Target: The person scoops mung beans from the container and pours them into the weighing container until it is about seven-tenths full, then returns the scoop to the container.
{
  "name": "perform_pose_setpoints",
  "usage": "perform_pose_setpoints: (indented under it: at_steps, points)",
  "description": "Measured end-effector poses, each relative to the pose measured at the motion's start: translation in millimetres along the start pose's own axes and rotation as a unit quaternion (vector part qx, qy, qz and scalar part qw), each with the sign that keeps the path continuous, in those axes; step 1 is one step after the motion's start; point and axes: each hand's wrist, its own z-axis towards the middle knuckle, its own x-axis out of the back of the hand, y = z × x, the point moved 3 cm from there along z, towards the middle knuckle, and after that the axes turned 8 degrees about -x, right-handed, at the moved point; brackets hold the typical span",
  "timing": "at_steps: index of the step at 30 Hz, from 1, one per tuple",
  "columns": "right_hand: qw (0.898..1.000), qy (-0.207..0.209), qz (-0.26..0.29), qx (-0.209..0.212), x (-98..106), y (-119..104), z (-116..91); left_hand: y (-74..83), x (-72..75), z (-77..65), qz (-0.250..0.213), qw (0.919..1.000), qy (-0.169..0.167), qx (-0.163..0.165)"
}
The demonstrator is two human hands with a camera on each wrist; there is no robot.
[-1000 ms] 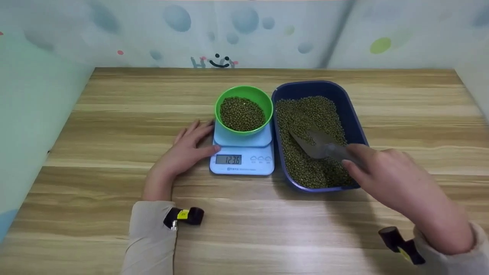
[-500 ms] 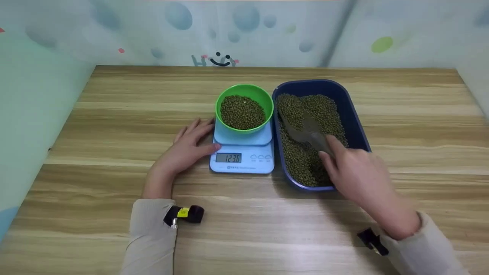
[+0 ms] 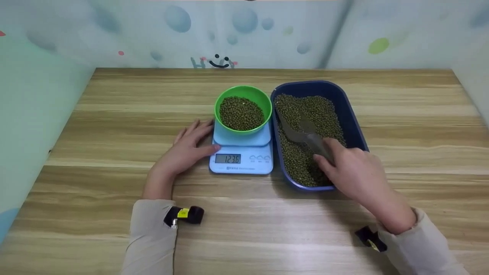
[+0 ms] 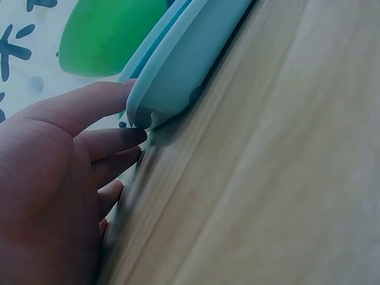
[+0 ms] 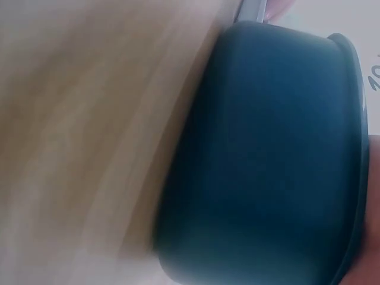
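My right hand [image 3: 353, 172] grips the handle of a grey translucent scoop [image 3: 318, 146], thumb along its near side. The scoop's blade is sunk among small olive-brown beans [image 3: 321, 110], close to the left wall of a dark blue tub [image 3: 355, 128]. In the right wrist view the tub's outer wall [image 5: 267, 154] hides most of this hand. My left hand [image 3: 183, 151] lies beside a pale blue kitchen scale [image 3: 244, 169], its fingers extended and touching the scale's left edge. On the scale's platform stands a green bowl [image 3: 264, 100], partly filled with the same beans.
The scale's display [image 3: 228, 159] reads what looks like 123.6. Tub and scale stand side by side on a wood-grain table [image 3: 145, 95]. A patterned wall [image 3: 244, 38] rises behind the table's far edge. Each sleeve carries a small black wrist camera [image 3: 185, 214].
My right hand has moved left, driving the scoop through the beans toward the tub's left wall. The left hand, bowl and display reading stay as they were.
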Motion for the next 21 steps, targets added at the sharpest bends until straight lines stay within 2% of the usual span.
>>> perform_pose_setpoints:
  at_steps: [11,21]
  points:
    - [0.998,0.049,0.037,0.025,9.8,-0.2,-4.9,1.7,1.1,2.4,0.004,0.9999,-0.001,-0.014]
    - [0.995,0.092,0.036,0.028,24.8,-3.1,-13.8,1.9,2.3,0.2,0.009,0.9998,0.004,-0.016]
